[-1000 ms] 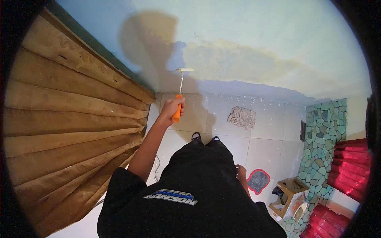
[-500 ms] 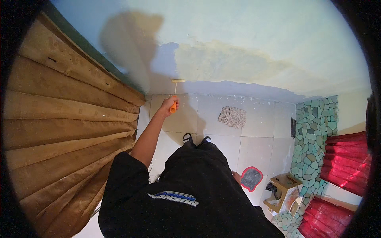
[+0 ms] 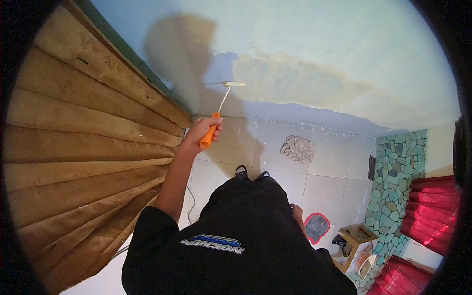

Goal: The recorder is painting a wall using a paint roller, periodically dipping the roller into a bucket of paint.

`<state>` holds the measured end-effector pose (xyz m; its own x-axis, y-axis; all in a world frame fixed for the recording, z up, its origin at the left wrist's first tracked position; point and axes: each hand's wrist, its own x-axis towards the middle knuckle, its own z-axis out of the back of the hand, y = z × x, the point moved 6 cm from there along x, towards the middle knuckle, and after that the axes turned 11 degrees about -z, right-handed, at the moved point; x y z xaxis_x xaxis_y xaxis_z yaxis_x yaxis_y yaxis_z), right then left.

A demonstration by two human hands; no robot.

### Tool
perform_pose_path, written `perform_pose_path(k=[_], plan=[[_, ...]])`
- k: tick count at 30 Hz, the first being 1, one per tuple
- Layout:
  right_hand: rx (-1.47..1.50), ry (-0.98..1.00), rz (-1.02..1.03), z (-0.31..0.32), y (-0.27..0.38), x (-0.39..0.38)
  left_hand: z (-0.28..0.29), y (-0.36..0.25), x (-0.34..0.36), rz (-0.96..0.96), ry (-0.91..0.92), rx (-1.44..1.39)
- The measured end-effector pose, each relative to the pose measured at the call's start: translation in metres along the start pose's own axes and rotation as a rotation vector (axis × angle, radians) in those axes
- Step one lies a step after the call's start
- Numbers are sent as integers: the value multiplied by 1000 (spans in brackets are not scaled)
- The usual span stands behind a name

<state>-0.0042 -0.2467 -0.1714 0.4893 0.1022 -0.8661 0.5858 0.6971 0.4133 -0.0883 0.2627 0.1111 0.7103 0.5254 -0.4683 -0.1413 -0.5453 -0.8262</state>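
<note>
My left hand (image 3: 200, 132) is closed around the orange handle of a small paint roller (image 3: 209, 132). A thin metal rod runs up from the handle to a pale roller head (image 3: 234, 84). That head is at the wall (image 3: 295, 73), over the lower left part, where a lavender patch meets a cream one. My right hand (image 3: 297, 212) hangs low beside my right thigh, close to a red-rimmed tray (image 3: 317, 227) with a grey inside. My body partly hides its fingers, and I cannot make out whether they hold anything.
Brown curtains (image 3: 98, 142) hang along the left side. A crumpled cloth (image 3: 298, 149) lies on the tiled floor (image 3: 322, 196). To the right are a wooden box-like stand (image 3: 358, 235), a green stone-clad strip (image 3: 393, 187) and red curtains (image 3: 432, 211). A thin cable (image 3: 191, 201) runs by my left side.
My left hand has raised the roller head higher on the wall, and its handle now tilts. My right hand has come slightly upward, away from the tray. The whole view has shifted a little.
</note>
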Motion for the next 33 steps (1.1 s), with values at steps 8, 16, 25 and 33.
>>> perform_pose_path(k=[8,16,25,33], plan=[[317,33,-299,-6,-3,8,-24,-73,-87,-65,35,-21],[252,-17,-307,-9,-14,2,-35,-78,-107,-98,12,-95],[346,36,-255,-1,-14,3,-17,-13,-29,-23,58,-35],[380,-12,-307,15,-26,-17,9,68,70,44,47,-106]])
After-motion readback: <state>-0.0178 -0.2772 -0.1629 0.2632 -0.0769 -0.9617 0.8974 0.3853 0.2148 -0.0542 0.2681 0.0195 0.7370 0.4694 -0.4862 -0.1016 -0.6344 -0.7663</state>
